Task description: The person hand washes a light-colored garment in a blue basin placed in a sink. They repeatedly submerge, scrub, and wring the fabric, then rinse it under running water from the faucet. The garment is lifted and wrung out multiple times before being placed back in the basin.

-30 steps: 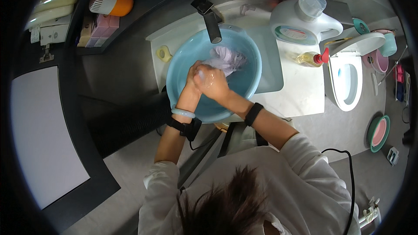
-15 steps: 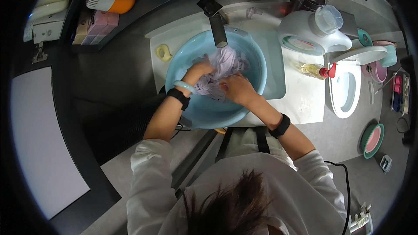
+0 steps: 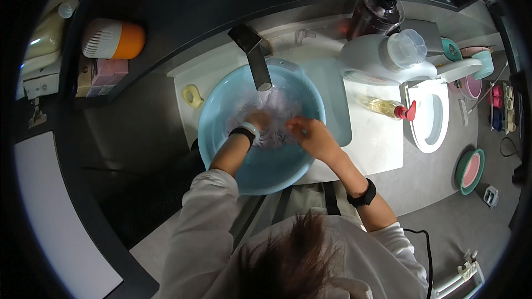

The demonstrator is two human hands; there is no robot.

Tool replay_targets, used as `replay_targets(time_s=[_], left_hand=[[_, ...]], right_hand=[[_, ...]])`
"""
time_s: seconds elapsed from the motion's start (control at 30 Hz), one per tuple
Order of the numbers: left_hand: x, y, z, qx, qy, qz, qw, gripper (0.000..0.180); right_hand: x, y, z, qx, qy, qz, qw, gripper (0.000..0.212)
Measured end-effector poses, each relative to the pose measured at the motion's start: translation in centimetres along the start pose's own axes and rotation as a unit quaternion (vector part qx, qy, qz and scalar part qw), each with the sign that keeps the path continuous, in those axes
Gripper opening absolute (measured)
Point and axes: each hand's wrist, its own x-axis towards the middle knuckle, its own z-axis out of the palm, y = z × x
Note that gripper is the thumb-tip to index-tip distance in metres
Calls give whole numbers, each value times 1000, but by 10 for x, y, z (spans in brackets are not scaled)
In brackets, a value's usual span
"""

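Observation:
A light blue basin [image 3: 219, 158] stands on the counter under the dark faucet [image 3: 256, 61]. In its water lies a crumpled pale lilac cloth garment [image 3: 282, 105], blurred by ripples below the spout. My left hand [image 3: 258, 120] is down in the water on the garment, its fingers hidden by water and folds. Over the basin's right part, my right hand [image 3: 313, 135] is raised above the water, fingers loosely bent and apart, with nothing visible in them.
A yellow ring-shaped item [image 3: 192, 96] lies left of the basin. On the right are a large white detergent jug [image 3: 368, 58] and a red-topped pump bottle [image 3: 388, 108]. The toilet [image 3: 429, 116] stands beyond the white counter [image 3: 377, 144]. A dark shelf [image 3: 194, 11] overhangs the back.
My left hand has sunk deeper into the water with the garment. My right hand has come off the garment. The garment now spreads lower in the basin, and the view has shifted.

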Motion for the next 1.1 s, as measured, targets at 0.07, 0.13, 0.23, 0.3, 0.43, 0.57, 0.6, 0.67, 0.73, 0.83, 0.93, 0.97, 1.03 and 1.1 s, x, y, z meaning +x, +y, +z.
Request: replay_targets(time_s=[0.07, 0.13, 0.23, 0.3, 0.43, 0.57, 0.6, 0.67, 0.73, 0.83, 0.93, 0.97, 1.03, 1.1], left_hand=[[-17, 0, -25, -41, -52, 8, 998, 75], [-43, 6, -55, -101, -74, 3, 992, 73], [-102, 23, -84, -314, -16, -24, 949, 51], [-153, 31, -98, -527, 0, -18, 850, 56], [-240, 62, -112, -705, 91, 57, 701, 51], [-301, 95, -131, -721, 182, 40, 667, 54], [-316, 100, -136, -716, 205, 39, 667, 55], [-338, 105, -145, -720, 222, 98, 650, 60], [-352, 103, -147, -733, 242, 125, 623, 61], [-361, 81, -144, -795, 209, 175, 542, 60], [-348, 51, -131, -870, 214, 155, 415, 42], [-337, 43, -124, -877, 230, 117, 406, 40], [-306, 33, -106, -873, 229, 94, 420, 42], [-270, 35, -82, -894, 138, 129, 405, 45]], right_hand=[[0, 4, -2, -6, -31, -16, 999, 12], [2, 6, -2, 32, -11, -63, 997, 12], [10, 7, 1, -8, -29, -61, 998, 21], [9, 4, 11, -55, -56, -74, 994, 37], [-4, -12, 51, -102, -93, -68, 988, 78], [-10, -24, 76, -102, -35, -106, 988, 98], [-10, -26, 77, -79, -9, -127, 989, 98], [-8, -29, 78, -24, 50, -178, 983, 97], [-3, -33, 79, 40, 33, -169, 984, 79], [9, -41, 83, 120, 22, -192, 974, 65], [17, -48, 82, 237, 26, -169, 956, 50], [18, -50, 81, 240, 47, -178, 953, 48], [19, -57, 79, 258, 77, -188, 945, 44], [20, -66, 80, 289, 90, -195, 933, 42]])
